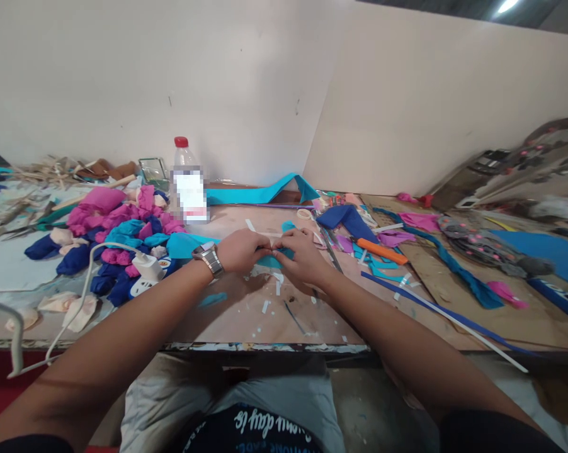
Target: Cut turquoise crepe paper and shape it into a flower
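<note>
Over the middle of the table, my left hand (243, 250) and my right hand (303, 257) meet with fingertips pinched together. Between them is a turquoise strip of fabric (268, 261), its folded edge showing below the fingers. A turquoise length (184, 244) also lies just left of my left wrist, which wears a metal watch (211, 258); whether it is the same piece is hidden. Small white scraps (265, 307) are scattered on the table below my hands.
Pink, blue and cream fabric bundles (118, 220) heap at left, beside a white charger plug (148, 267) with a looping cable. Behind stands a bottle (181, 151) with a phone (192, 195) before it. At right lie an orange-handled cutter (382, 251), scissors (330, 248), and blue strips (407, 292).
</note>
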Demonstrator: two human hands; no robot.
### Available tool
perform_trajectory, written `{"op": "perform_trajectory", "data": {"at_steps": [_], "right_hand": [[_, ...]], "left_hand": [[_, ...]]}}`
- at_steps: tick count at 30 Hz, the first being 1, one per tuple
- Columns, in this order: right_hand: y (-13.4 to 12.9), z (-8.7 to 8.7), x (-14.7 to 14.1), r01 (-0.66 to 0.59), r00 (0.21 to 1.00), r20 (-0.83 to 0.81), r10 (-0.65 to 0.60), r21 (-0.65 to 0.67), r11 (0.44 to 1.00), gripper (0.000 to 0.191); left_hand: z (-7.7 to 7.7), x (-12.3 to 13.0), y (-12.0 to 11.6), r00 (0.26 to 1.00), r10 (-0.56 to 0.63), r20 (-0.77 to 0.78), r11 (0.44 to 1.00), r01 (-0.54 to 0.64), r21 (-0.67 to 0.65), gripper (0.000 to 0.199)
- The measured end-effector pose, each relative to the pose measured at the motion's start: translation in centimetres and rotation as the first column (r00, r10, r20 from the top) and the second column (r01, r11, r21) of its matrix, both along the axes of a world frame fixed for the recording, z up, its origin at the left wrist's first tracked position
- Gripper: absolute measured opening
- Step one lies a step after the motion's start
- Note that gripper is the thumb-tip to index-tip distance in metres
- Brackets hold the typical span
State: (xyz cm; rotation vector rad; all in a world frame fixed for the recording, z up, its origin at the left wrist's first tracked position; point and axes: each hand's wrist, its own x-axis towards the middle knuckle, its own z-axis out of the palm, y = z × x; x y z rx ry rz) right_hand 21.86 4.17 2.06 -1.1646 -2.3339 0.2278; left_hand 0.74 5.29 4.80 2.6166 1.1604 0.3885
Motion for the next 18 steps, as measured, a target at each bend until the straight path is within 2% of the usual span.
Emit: {"op": "perform_trajectory", "data": {"at_steps": [10, 18], "right_hand": [[-0.03, 0.10, -0.01, -0.010, 1.000, 0.015, 0.010, 0.017, 1.000, 0.012], [0.12, -0.10, 0.11, -0.024, 1.000, 0.003, 0.023, 0.045, 0.999, 0.012]], "left_hand": [[-0.33, 0.01, 0.09, 0.999, -0.006, 0.036, 1.000, 0.007, -0.030, 0.035], [-0.21, -0.07, 0.08, 1.000, -0.003, 0.017, 0.999, 0.004, -0.047, 0.024]]}}
